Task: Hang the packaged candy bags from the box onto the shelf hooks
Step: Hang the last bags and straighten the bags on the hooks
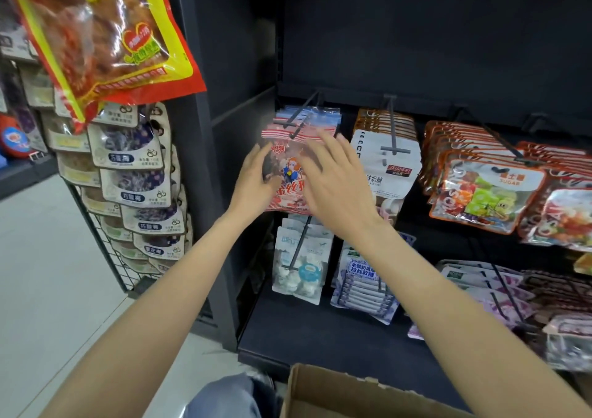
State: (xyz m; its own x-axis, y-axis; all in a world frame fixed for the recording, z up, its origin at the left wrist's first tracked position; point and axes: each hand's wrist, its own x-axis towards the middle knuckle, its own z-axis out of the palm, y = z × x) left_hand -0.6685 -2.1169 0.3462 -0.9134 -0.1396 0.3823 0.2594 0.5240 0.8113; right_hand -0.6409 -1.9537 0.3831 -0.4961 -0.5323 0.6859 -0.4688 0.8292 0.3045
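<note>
A red-and-white striped candy bag (288,174) with a cartoon figure hangs at the front of a row of like bags on the leftmost upper shelf hook (299,119). My left hand (256,183) touches the bag's left edge with its fingers spread and nearly straight. My right hand (336,177) lies flat over the bag's right side, fingers straight and pointing up-left. Neither hand grips anything. The cardboard box (336,392) sits at the bottom centre; its inside is mostly out of view.
White candy bags (387,164) and orange-rimmed fruit candy bags (483,190) hang on hooks to the right. More bags hang on lower hooks (301,267). A wire rack of plum snack bags (134,174) stands left. A red-yellow snack bag (105,39) hangs overhead at upper left.
</note>
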